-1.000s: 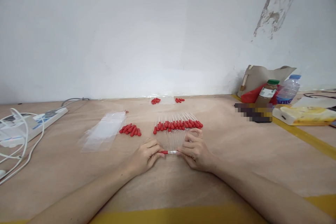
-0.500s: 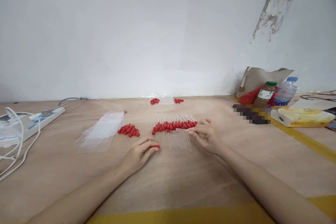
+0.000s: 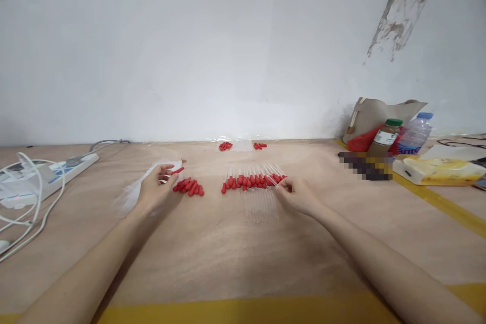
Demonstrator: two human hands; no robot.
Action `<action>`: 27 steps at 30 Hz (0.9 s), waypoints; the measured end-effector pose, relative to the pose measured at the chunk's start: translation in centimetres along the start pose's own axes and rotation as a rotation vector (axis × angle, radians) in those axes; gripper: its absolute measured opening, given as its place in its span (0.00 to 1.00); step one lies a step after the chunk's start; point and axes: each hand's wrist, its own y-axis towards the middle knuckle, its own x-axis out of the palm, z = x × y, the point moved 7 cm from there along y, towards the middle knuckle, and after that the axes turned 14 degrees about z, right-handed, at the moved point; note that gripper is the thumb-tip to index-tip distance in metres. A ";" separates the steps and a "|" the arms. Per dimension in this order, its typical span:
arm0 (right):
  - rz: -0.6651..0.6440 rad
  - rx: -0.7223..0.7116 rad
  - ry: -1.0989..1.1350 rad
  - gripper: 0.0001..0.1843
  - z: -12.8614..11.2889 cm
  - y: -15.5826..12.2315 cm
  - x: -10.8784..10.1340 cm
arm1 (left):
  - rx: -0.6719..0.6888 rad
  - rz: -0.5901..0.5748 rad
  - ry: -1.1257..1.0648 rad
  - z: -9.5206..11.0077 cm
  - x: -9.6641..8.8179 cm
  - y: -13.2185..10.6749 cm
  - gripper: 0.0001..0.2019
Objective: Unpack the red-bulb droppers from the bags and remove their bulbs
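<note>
My left hand (image 3: 156,185) pinches one red rubber bulb (image 3: 177,170) just above the loose pile of red bulbs (image 3: 189,187) at centre left. Beside that hand lies a clear plastic bag (image 3: 132,193). My right hand (image 3: 299,195) rests at the right end of a row of glass droppers with red bulbs (image 3: 252,180), its fingers curled around a thin glass tube (image 3: 272,180). More clear glass tubes (image 3: 259,204) lie in front of the row.
A white power strip and cables (image 3: 45,179) lie at the far left. Two small groups of red bulbs (image 3: 241,146) sit by the wall. A bag, jar, water bottle (image 3: 415,134) and tissue pack (image 3: 440,170) stand at the right. Yellow tape marks the table.
The hands pulled a red bulb off a glass tube. My left hand carried the bulb left to the loose pile; my right hand moved the bare tube up to the row.
</note>
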 end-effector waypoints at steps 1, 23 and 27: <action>0.005 0.022 0.007 0.10 0.2 -0.2 0.2 | 0.007 0.016 0.021 -0.4 -0.2 0.2 0.13; -0.060 0.134 -0.010 0.09 2.0 -1.4 1.5 | -0.061 -0.180 0.149 -2.7 1.7 -0.4 0.20; -0.052 0.103 -0.012 0.09 1.8 -1.4 1.6 | -0.058 -0.134 0.107 -3.2 1.6 -0.2 0.19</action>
